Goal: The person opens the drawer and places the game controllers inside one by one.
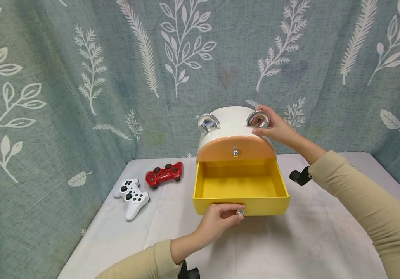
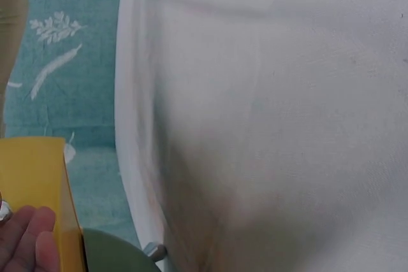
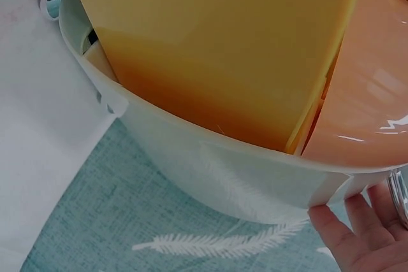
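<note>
Pinching the knob [image 1: 240,212], left hand [image 1: 213,223] has the drawer [image 1: 266,207] right ahead of it, though its wrist cam crops most of that hand. Right hand [image 1: 277,127] is spread against the box [image 1: 232,123] around the ring [image 1: 258,119], which kinda hides some fingertips in the head view.

Drawer box [image 1: 232,126] — white rounded body, chrome rings [image 1: 205,116], orange upper front [image 1: 217,150]; upright near far edge of table [image 1: 304,240]. Yellow drawer [image 1: 267,207] with knob [image 1: 240,212] — pulled open toward near edge.
</note>
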The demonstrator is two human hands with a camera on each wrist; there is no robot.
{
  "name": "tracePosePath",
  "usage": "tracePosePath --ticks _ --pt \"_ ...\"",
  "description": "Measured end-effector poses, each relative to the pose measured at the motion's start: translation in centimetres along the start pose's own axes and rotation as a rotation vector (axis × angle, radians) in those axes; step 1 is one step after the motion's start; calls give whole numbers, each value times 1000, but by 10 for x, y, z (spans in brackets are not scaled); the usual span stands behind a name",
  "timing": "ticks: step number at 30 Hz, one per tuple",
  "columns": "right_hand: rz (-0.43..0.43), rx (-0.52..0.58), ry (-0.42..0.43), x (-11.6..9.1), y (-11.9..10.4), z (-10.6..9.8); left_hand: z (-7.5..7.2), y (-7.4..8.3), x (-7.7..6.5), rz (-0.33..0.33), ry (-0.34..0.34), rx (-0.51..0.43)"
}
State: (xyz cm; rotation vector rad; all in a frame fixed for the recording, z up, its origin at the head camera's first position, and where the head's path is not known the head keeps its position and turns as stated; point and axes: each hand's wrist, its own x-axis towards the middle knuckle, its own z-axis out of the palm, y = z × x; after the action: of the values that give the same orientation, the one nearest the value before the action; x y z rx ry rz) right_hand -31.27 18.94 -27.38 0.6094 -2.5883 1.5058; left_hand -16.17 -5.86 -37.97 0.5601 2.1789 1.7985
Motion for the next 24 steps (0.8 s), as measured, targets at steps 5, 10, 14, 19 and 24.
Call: tracePosePath --ticks 5,10,14,19,24 --pt "16 -24 4 -1 -2 0 0 -9 1 7 4 24" --pt "13 -13 5 -1 -1 0 0 -8 1 17 7 40" --pt "9 -13 4 -1 0 0 0 -8 1 25 8 54" --pt "8 -24 -1 0 -1 0 -1 -8 1 22 -2 52" --pt "20 -23 -2 1 0 -1 -2 -6 1 40 -18 45"
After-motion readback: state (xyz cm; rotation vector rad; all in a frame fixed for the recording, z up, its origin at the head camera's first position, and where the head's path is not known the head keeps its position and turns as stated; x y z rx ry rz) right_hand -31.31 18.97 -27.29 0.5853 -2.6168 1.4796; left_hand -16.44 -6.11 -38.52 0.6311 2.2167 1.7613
